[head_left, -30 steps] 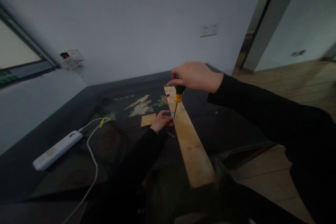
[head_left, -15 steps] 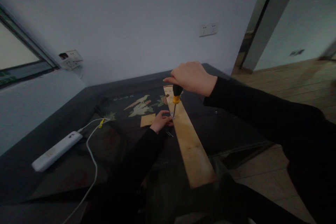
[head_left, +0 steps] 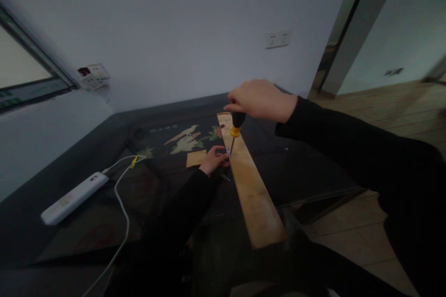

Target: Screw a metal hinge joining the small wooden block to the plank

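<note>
My right hand (head_left: pixel 259 98) is wrapped round the black-and-yellow handle of a screwdriver (head_left: pixel 235 131). The shaft points down, and its tip meets a small metal bracket (head_left: pixel 229 151) at the left edge of a long wooden board (head_left: pixel 256 195). At that same edge my left hand (head_left: pixel 214 160) pinches the bracket with thumb and fingers. Its exact shape is too small to make out. The board lies lengthwise on the dark table, its near end sticking out past the table's front edge.
Beside my left hand lies a square wood piece (head_left: pixel 196 158), with thin metal screws (head_left: pixel 225 177) nearby. A white power strip (head_left: pixel 75 197) and its cable (head_left: pixel 121 209) take up the left of the dark table (head_left: pixel 156 167). Wall sockets (head_left: pixel 278 39) are behind it.
My right hand has turned a little and shifted slightly right on the screwdriver's handle. The tip stays at the bracket, and my left hand and the board have hardly moved.
</note>
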Available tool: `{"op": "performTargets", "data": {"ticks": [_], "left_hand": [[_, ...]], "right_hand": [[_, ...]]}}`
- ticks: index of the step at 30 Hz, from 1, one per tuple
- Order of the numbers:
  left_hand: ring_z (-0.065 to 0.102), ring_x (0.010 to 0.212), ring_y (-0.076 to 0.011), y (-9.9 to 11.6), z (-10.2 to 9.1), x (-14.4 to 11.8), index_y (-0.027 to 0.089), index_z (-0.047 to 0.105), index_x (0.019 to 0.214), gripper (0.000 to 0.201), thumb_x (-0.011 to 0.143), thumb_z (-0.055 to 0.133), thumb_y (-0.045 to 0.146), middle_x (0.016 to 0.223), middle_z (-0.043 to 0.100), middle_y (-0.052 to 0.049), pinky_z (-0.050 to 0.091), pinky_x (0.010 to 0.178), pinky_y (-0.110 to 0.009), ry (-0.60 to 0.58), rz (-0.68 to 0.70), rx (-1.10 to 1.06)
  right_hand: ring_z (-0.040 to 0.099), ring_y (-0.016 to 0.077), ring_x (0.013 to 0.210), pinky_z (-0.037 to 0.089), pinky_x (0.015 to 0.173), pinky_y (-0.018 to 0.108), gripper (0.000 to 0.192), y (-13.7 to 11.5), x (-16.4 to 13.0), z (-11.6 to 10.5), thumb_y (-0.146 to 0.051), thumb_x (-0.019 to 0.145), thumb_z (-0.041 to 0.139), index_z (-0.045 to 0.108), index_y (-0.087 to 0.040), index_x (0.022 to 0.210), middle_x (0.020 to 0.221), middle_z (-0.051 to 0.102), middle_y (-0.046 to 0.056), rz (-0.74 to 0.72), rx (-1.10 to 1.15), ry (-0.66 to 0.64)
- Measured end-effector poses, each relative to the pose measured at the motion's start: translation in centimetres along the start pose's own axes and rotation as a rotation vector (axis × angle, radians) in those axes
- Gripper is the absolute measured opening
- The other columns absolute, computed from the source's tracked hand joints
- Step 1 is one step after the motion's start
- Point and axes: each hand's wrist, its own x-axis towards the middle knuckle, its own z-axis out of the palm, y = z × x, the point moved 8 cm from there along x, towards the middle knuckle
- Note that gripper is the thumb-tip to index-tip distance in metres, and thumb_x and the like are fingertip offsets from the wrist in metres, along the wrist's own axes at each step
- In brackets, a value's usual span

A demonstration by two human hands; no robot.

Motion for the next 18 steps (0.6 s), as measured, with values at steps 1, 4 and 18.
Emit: {"op": "performTargets", "data": {"ticks": [1,4,18], "left_hand": [[0.064,0.05,-0.0101,0.0,0.02,0.0,0.013,0.046,0.106,0.028,0.084,0.062,0.009,0.07,0.064,0.0,0.054,0.056,-0.024,-0.002,0.005,-0.003],[0.064,0.051,-0.0103,-0.05,0.0,0.02,0.013,0.046,0.106,0.026,0.084,0.061,0.008,0.07,0.064,-0.001,0.054,0.056,-0.023,-0.007,0.019,-0.018],[0.062,0.046,-0.0088,0.27,0.17,-0.03,0.012,0.045,0.106,0.027,0.084,0.06,0.006,0.067,0.064,0.0,0.054,0.052,-0.021,-0.008,0.006,-0.015]], "right_hand": [[0.06,0.0226,0.084,0.034,0.066,0.03,0.049,-0.04,0.06,0.12,-0.049,0.092,0.036,0.068,-0.014,0.105,0.093,0.068,0.015,0.026,-0.02,0.024],[0.06,0.024,0.085,0.034,0.068,0.032,0.059,0.15,0.26,0.41,-0.056,0.092,0.029,0.069,-0.014,0.103,0.093,0.068,0.016,0.068,-0.025,0.052],[0.058,0.0184,0.082,0.03,0.063,0.028,0.032,0.11,0.4,-0.04,-0.039,0.085,0.053,0.069,-0.018,0.105,0.093,0.068,0.008,-0.095,0.098,-0.05]]}}
